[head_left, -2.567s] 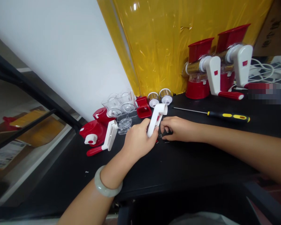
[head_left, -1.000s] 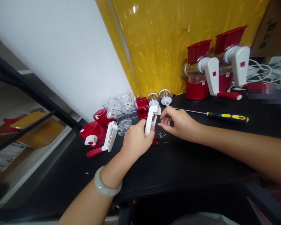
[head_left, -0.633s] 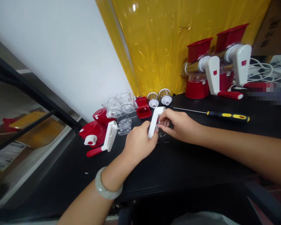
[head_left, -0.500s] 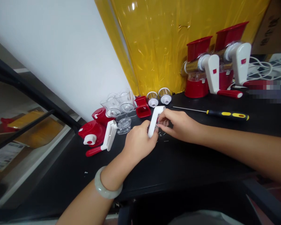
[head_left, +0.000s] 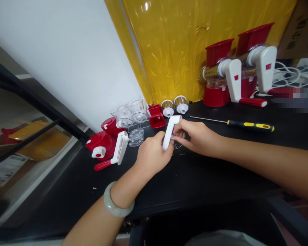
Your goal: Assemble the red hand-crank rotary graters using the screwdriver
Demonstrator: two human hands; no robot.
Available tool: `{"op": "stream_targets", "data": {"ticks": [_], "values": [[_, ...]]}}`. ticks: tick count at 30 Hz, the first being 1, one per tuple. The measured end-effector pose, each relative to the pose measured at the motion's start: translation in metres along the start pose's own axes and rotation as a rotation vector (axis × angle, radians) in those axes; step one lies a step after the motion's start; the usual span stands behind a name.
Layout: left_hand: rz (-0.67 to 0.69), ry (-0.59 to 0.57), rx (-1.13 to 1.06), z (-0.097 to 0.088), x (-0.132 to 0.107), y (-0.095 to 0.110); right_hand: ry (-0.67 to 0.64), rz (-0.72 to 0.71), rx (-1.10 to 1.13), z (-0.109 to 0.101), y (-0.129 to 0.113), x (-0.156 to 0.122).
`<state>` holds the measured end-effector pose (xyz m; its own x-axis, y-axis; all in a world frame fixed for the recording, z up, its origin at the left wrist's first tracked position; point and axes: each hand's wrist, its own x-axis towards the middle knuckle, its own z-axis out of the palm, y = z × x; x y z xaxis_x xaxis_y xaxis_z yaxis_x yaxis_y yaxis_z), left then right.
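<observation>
My left hand (head_left: 154,150) is closed round the lower end of a white plastic crank handle arm (head_left: 169,132), which stands tilted above the black table (head_left: 195,181). Close against its right side is my right hand (head_left: 192,135), thumb and fingers pinched together. Whatever sits between those fingertips is too small to make out. Several small screws (head_left: 177,147) lie on the table just below the fingers. A screwdriver (head_left: 250,125) with a black and yellow handle rests beyond my right hand, its shaft pointing left.
Two assembled red and white rotary graters (head_left: 217,97) stand at the back right, near white cables (head_left: 287,75). Behind my left hand are clear plastic housings (head_left: 139,117), red bases (head_left: 102,143), another crank handle (head_left: 120,147), a red hopper (head_left: 157,121) and two metal grater drums (head_left: 181,104).
Both hands keep nearly the same pose on the white handle arm. The whole view has shifted very slightly; nothing is visibly picked up or put down.
</observation>
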<state>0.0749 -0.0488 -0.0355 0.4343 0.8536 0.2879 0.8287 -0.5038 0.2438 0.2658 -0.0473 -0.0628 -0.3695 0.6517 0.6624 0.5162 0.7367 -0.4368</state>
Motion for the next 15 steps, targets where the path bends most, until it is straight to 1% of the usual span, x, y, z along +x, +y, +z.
{"op": "stream_targets", "data": {"ticks": [4, 9, 12, 15], "values": [[0.027, 0.004, -0.004, 0.0000, 0.0002, -0.0004, -0.028, 0.015, 0.015, -0.0008, 0.0006, -0.0003], [0.046, 0.001, -0.048, -0.0004, 0.0004, -0.0004, -0.024, 0.011, 0.004, -0.0014, 0.0002, -0.0004], [0.065, -0.003, -0.084, -0.0001, 0.0004, -0.0004, -0.015, 0.015, -0.061, -0.0010, 0.0003, -0.0012], [0.080, 0.003, -0.114, 0.0003, 0.0004, -0.0008, 0.003, 0.006, -0.177, -0.0016, 0.0000, -0.0027]]}}
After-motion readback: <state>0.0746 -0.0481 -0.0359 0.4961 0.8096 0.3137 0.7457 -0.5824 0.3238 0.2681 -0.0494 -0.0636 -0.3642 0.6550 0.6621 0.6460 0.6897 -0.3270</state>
